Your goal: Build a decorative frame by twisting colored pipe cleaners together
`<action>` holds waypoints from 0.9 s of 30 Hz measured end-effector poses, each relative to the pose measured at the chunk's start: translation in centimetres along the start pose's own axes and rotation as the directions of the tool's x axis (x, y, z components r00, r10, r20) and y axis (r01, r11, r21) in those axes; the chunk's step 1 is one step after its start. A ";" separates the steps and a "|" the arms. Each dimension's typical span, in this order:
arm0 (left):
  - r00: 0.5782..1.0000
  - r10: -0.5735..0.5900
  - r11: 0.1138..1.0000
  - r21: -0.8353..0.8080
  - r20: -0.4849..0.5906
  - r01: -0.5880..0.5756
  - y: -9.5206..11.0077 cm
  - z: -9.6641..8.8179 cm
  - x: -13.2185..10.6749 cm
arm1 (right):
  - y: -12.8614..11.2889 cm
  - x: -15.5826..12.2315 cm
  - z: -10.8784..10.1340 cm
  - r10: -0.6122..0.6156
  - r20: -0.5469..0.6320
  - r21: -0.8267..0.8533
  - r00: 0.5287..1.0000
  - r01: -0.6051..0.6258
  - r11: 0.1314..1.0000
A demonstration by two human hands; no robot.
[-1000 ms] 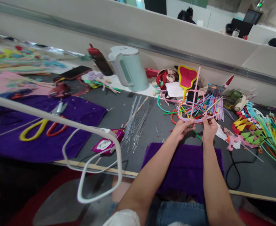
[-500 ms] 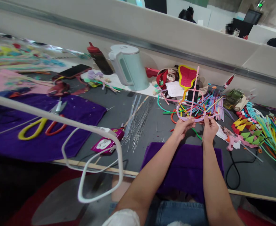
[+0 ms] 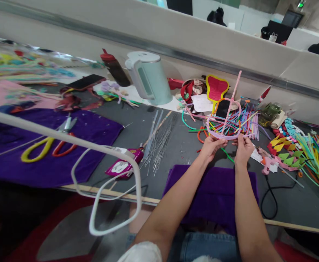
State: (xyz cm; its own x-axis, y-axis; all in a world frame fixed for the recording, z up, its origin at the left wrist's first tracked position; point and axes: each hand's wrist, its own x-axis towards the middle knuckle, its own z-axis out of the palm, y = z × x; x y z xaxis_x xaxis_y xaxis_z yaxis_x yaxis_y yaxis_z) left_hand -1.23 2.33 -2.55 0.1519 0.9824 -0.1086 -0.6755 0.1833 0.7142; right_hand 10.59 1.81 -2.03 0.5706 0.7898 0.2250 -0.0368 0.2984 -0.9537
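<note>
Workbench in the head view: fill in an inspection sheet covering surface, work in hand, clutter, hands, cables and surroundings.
Surface: grey tabletop; purple cloth at left, folded purple cloth under the forearms.
Work in hand: pink-and-lilac frame, fuzzy, curved rim, long stem tilted.
Clutter: scissors on the left cloth; kettle beside a red-lidded bottle; thin grey wires; loose coloured strips behind the frame.
Hands: left hand and right hand both pinch the rim.
Cables: black cord, looped, near the pink glue gun.
Surroundings: pale partition; a person beyond it.
</note>
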 end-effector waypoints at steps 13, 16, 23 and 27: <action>0.992 0.095 0.994 0.068 -0.079 -0.090 -0.3 -0.2 0.2 | -1.2 -1.2 0.4 -0.154 0.142 -0.127 0.978 0.172 0.977; 0.989 0.144 0.986 0.088 -0.043 -0.140 -0.6 0.1 0.0 | -0.9 -1.3 0.4 -0.135 0.243 -0.166 0.961 0.178 0.970; 0.978 0.209 0.957 0.201 0.014 -0.207 -0.6 0.5 -0.2 | -0.3 -1.2 0.3 -0.183 0.304 -0.223 0.935 0.257 0.940; 0.962 0.273 0.909 0.327 0.002 -0.259 -0.9 0.3 0.1 | 0.0 -1.2 0.2 -0.223 0.328 -0.320 0.918 0.330 0.888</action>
State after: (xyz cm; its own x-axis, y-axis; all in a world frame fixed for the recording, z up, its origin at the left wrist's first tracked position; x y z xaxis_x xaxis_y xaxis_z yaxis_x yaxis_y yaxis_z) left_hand -0.41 2.24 -3.01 -0.0365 0.9951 0.0922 -0.4170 -0.0990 0.9035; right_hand 9.71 1.00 -2.26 0.2629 0.8341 0.4849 0.4185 0.3542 -0.8363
